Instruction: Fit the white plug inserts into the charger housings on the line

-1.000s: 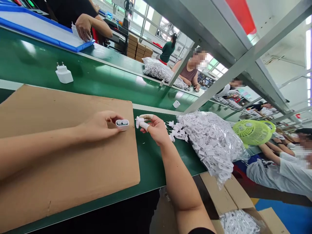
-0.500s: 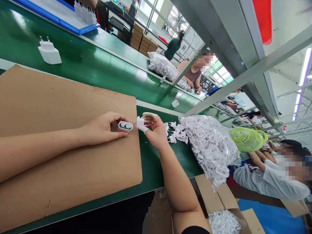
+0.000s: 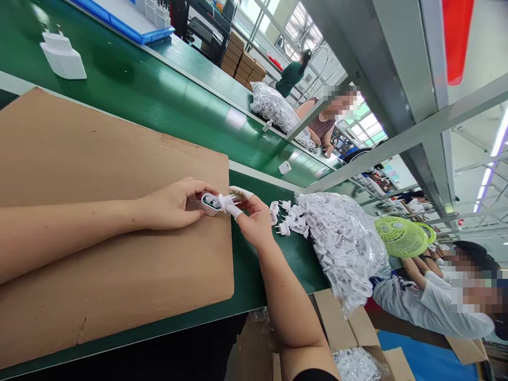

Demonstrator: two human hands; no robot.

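Between thumb and fingers, my left hand (image 3: 180, 203) grips a white charger housing (image 3: 209, 205), its open end facing right and a circuit board showing inside. My right hand (image 3: 254, 214), with white covers on some fingertips, pinches a white two-pin plug cap (image 3: 227, 202). The cap is tilted and sits right at the housing's open end; whether it touches the rim I cannot tell. Just right of my right hand lie several loose plug caps (image 3: 291, 218) on the green table.
Brown cardboard (image 3: 119, 275) covers the table under my left arm. A bag of white parts (image 3: 341, 238) and a green basket (image 3: 400, 235) stand to the right. An assembled charger (image 3: 63, 55) and a white housing (image 3: 284, 168) lie on the green belt. Co-workers sit beyond.
The plug cap and the housing have come together; a gap was between them before. My left hand has moved right, and the cap has tilted. The whole view has shifted slightly.
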